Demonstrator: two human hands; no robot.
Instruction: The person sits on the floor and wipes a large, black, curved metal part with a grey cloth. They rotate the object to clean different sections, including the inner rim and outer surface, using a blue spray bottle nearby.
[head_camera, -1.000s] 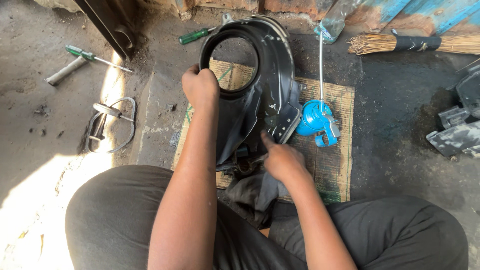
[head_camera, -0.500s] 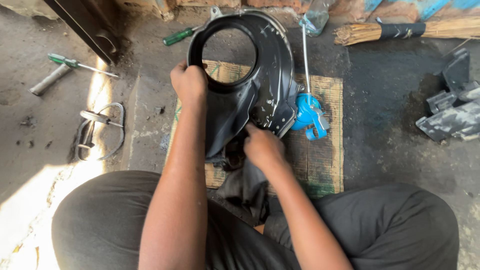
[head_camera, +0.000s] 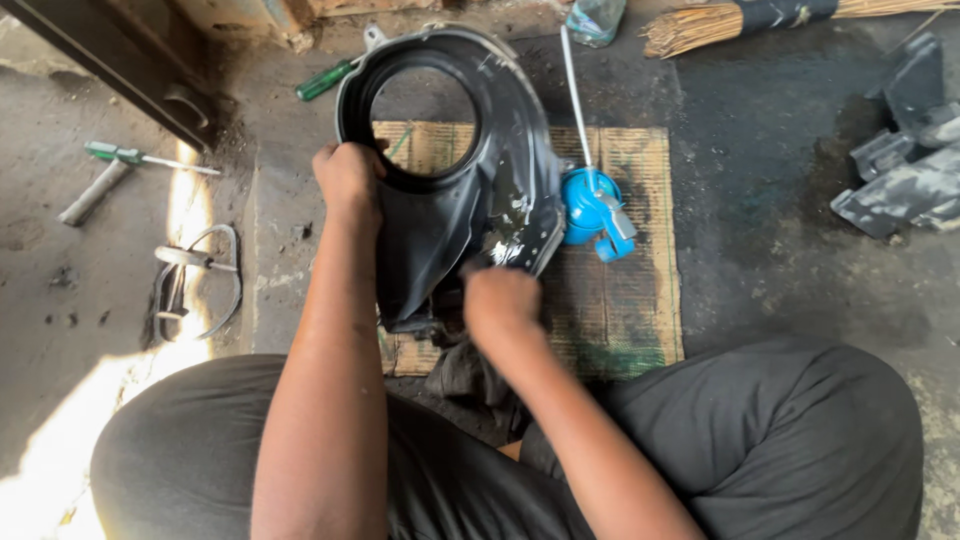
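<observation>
We see a person seated cross-legged on a grimy concrete floor (head_camera: 790, 260), dark trousers filling the bottom of the view. A large black metal housing with a round opening (head_camera: 500, 150) stands tilted on a woven straw mat (head_camera: 640, 310), its ring end pointing away from the person.

The left hand (head_camera: 347, 178) is closed in a fist over the lower left rim of the round opening, gripping it. The right hand (head_camera: 500, 300) is curled tight against the lower edge of the housing, beside a shiny worn patch; we cannot tell what it holds, since the fingers are turned under. A dark crumpled cloth (head_camera: 470, 375) lies just below this hand, on the near edge of the mat.

Just right of the housing, touching or nearly touching it, sits a blue oil can with a long thin spout (head_camera: 588, 205).

Off the mat: a green-handled screwdriver (head_camera: 325, 80) near the housing's top, a second green-handled screwdriver (head_camera: 120, 155) at far left, a bent metal clamp (head_camera: 190, 280), a straw broom (head_camera: 720, 25) and grey metal parts (head_camera: 900, 180) at right.
</observation>
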